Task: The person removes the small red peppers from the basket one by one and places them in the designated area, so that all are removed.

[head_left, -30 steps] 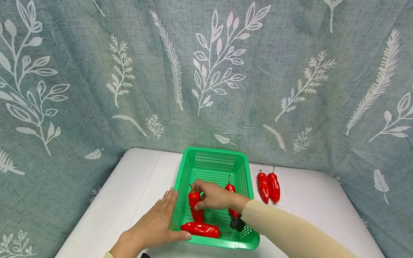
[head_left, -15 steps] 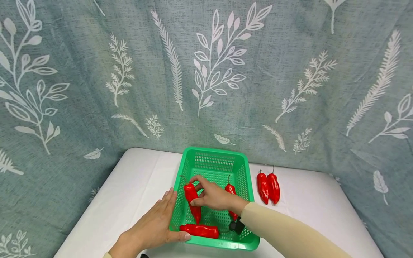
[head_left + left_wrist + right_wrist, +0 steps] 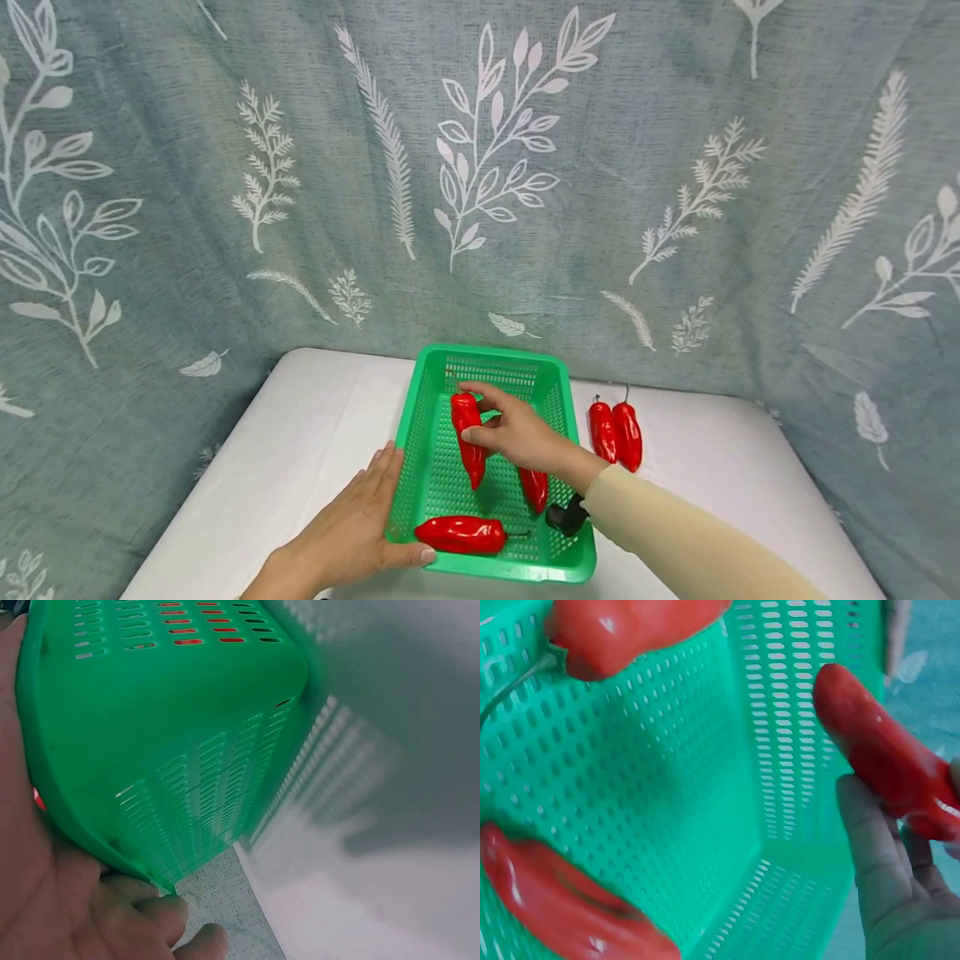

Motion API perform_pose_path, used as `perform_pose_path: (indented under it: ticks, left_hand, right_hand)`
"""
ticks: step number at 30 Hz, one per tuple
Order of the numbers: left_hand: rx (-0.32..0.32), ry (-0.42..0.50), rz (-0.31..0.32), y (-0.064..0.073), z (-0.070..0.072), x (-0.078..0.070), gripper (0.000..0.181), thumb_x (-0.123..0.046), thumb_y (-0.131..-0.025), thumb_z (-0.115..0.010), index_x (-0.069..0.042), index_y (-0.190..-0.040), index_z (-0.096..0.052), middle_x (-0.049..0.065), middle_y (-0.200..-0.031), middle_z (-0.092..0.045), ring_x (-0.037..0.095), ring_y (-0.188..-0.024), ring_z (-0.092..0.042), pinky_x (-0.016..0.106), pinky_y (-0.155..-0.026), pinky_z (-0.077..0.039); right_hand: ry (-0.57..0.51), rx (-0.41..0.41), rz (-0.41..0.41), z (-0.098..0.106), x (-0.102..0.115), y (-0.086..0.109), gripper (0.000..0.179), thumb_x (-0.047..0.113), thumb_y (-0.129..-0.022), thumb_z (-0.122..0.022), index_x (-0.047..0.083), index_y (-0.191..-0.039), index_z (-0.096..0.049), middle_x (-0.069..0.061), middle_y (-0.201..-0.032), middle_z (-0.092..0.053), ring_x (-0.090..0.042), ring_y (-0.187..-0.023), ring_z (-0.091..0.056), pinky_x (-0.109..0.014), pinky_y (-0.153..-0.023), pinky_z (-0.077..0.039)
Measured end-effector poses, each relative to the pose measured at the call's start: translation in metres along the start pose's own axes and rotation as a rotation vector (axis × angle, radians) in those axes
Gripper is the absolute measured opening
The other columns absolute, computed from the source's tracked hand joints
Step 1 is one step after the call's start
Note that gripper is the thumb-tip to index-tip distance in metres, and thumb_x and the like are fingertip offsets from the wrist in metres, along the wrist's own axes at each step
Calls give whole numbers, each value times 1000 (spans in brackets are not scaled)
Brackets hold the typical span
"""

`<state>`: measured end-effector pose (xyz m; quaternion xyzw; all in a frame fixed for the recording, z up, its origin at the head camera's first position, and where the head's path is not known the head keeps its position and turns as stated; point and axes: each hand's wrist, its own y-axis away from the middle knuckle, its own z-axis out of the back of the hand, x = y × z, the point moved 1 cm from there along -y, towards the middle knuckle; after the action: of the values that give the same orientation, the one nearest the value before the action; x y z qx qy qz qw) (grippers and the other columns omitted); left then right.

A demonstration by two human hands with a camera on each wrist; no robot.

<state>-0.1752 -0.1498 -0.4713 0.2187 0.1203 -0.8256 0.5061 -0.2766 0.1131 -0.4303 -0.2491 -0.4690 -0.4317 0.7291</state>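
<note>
A long red pepper (image 3: 468, 454) is pinched by my right hand (image 3: 521, 433), thumb on one side, fingers on the other. It hangs tilted over the green basket (image 3: 491, 572), its stem end up and tip down. In the right wrist view the held pepper (image 3: 889, 742) stands clear of the basket floor. My left hand (image 3: 348, 517) rests along the basket's left rim, fingers straight and thumb at the front corner. Inside the basket, one red pepper (image 3: 461, 535) lies along the front wall. Another pepper (image 3: 534, 490) lies on the right, partly hidden by my right hand.
Two more red peppers (image 3: 627, 437) lie side by side on the white table (image 3: 720, 467), right of the basket. A grey-green curtain (image 3: 420, 208) with white leaf prints hangs behind the table. A black wrist device (image 3: 566, 517) sits below my right wrist.
My right hand has lifted the pepper from the left of the basket, tilted it, and carried it up and toward the back. My left hand has stayed on the rim.
</note>
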Motion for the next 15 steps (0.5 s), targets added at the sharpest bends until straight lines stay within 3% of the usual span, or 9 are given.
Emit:
perform_pose_path:
  ticks: [9, 15]
  left_hand:
    - [-7, 7, -6, 2, 1, -1, 135, -88, -80, -63, 7, -165, -20, 22, -174, -18, 41, -162, -18, 58, -125, -31]
    - [-3, 26, -16, 2, 0, -2, 134, -87, -80, -64, 8, -165, -20, 22, -175, -18, 41, -162, -20, 60, -125, -31]
  right_hand:
    - [0, -167, -70, 37, 6, 18, 65, 12, -97, -77, 25, -155, -50, -21, -135, -59, -24, -99, -74, -44, -73, -65]
    - [-29, -236, -109, 60, 1, 34, 68, 12, -96, -77, 23, -157, -48, -22, -136, -59, -23, -101, -74, -44, -73, -66]
